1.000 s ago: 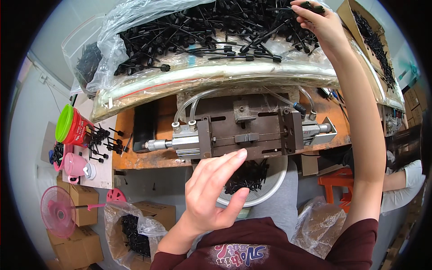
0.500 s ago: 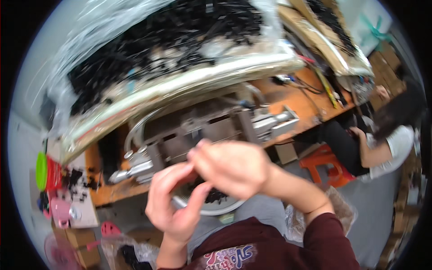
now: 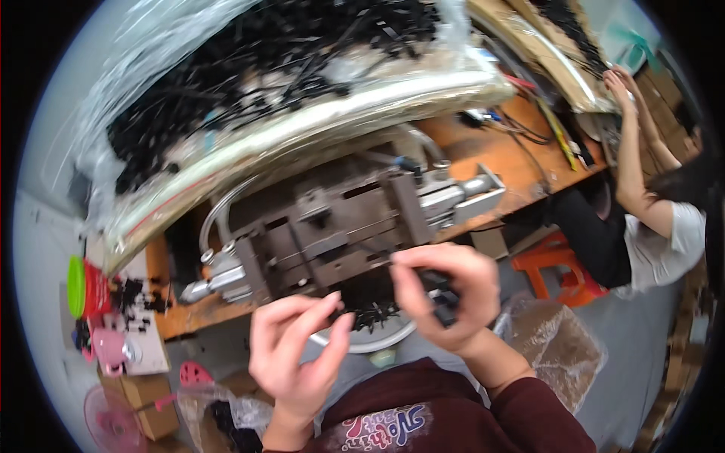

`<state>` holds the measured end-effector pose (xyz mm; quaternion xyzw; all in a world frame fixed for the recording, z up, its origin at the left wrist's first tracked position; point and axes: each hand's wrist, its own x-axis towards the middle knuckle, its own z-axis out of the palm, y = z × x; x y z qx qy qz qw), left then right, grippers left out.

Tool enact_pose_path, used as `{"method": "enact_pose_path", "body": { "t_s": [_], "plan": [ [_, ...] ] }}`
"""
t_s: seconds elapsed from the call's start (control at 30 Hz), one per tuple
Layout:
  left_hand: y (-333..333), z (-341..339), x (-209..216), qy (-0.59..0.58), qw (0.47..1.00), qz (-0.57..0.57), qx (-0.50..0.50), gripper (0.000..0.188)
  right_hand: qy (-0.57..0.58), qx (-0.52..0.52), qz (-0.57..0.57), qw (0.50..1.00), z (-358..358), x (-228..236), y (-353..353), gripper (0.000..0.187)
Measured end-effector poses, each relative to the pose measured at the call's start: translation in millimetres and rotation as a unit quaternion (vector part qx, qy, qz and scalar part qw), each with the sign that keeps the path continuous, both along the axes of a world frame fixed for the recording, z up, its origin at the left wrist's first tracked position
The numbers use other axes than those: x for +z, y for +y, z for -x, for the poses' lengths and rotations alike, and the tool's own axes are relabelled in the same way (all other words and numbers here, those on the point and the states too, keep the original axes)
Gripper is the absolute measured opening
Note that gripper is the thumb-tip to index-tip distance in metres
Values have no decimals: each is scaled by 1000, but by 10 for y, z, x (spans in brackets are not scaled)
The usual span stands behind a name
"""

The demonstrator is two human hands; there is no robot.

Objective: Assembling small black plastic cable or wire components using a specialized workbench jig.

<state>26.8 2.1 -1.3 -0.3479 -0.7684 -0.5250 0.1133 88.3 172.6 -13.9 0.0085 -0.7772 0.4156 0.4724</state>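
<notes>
My left hand (image 3: 298, 351) hovers at the near side of a dark metal fixture, thumb and forefinger pinched near a small black piece (image 3: 338, 309), its shape too small to make out. To its right, my right hand (image 3: 457, 294) is curled, with several small black parts (image 3: 445, 302) showing inside its fingers. Its fingertips are close to the front of the metal fixture (image 3: 332, 245), which has slots, a raised block and a cylinder at each side. Beneath both hands, a white round basin (image 3: 370, 347) on my lap holds many black parts (image 3: 374, 315).
A plastic-lined box (image 3: 302, 113) heaped with black strips stands behind the fixture on the wooden bench (image 3: 521, 170). At left are a red container (image 3: 94, 291) and a pink cup (image 3: 109, 351). On the right, a co-worker (image 3: 657, 241) sits on an orange stool (image 3: 551, 272).
My hands have parted from being together in front of the fixture; the right moved right and the left slightly down. The co-worker's arms have risen toward the far box.
</notes>
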Motion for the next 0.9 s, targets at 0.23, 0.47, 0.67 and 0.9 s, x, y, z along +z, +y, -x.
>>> {"method": "enact_pose_path", "body": {
  "t_s": [0.23,0.47,0.67,0.9],
  "plan": [
    [53,124,-322,71,990,121,-16,31,-16,-14,102,995,-95,-140,16,40],
    [146,180,-349,180,960,215,24,26,-17,71,133,988,-179,-140,-8,33],
    [148,231,-311,174,960,218,16,26,-48,53,14,997,-170,-113,-14,47],
    [132,262,-335,170,963,211,10,27,-2,51,-14,999,-97,-198,-28,42]
  ]
}}
